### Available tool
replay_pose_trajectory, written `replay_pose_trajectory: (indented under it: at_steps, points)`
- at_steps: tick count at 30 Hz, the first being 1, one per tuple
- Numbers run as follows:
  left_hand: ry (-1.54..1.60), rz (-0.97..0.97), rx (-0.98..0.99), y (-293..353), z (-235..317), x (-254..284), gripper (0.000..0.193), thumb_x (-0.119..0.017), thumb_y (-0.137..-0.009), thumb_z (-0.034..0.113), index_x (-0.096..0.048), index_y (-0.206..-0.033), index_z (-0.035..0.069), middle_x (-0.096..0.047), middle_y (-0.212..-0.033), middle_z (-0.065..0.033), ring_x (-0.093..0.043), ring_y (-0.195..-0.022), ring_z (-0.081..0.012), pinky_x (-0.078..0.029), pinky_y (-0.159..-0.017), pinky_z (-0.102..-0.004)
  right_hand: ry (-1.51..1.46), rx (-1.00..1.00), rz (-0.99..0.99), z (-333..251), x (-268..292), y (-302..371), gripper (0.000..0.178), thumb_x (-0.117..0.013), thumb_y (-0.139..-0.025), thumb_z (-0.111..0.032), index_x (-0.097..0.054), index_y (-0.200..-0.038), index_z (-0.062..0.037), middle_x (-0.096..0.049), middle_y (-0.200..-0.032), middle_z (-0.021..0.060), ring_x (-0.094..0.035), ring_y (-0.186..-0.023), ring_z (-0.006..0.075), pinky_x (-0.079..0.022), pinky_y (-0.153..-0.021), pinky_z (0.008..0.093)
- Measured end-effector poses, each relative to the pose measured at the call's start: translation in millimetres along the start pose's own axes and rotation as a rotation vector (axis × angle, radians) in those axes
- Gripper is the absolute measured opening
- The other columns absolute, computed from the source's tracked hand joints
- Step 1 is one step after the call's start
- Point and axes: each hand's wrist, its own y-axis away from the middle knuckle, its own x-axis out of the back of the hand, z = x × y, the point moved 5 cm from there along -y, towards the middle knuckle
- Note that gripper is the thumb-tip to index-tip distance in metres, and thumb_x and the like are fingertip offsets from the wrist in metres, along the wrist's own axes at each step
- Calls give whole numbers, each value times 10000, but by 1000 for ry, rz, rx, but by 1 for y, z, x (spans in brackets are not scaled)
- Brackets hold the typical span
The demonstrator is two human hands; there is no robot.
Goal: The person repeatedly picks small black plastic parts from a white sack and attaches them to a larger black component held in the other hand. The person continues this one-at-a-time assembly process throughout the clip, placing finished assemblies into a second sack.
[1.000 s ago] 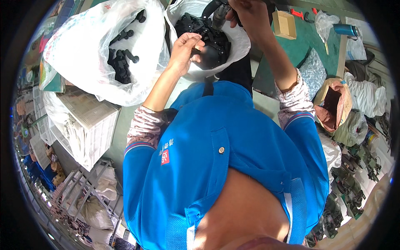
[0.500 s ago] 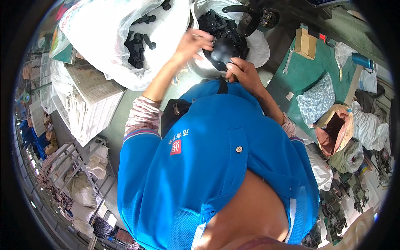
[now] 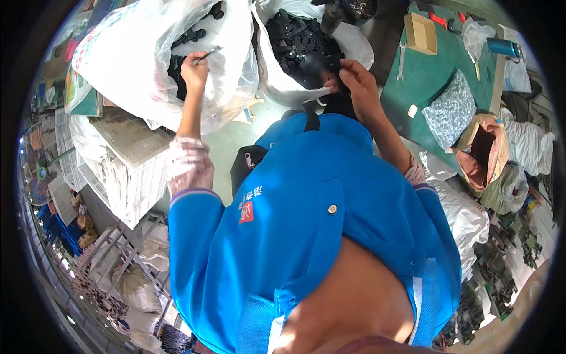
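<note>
My left hand [image 3: 196, 74] is over the large white plastic bag [image 3: 118, 50] on the left, its fingers pinched on a slim dark part [image 3: 207, 56]. Inside that bag lie several black parts with round ends [image 3: 190, 35]. At the right edge of the second white bag [image 3: 283, 82], my right hand [image 3: 361, 85] is closed with thumb and fingers on a small black piece [image 3: 335, 64]. Flat black parts [image 3: 295, 35] with rounded ends and holes fill this second bag. A dark smeared patch hides some of them near my right hand.
A green table [image 3: 439, 103] on the right bears a wrench [image 3: 402, 62], an open cardboard box [image 3: 420, 34] and bubble wrap [image 3: 451, 109]. A blue cylinder [image 3: 503, 47] is at its far side. A white crate [image 3: 138, 177] stands at left, above a metal rack [image 3: 127, 248].
My left hand has moved left from the second bag to the left bag, with a slim dark part in its fingers. My right hand has shifted slightly right and up.
</note>
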Motion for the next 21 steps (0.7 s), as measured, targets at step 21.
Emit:
replay_pose_trajectory:
  at_steps: [21]
  points:
    - [800, -553, -282, 136, 194, -85, 188, -540, -947, -26, -626, -1115, -32, -681, -980, -108, -671, -748, -133, -564, -621, -243, 248, 366, 175, -119, -7, -66, 163, -544, -981, -108, -596, -1083, 8, -649, -702, 70, -581, -534, 100, -440, -470, 224]
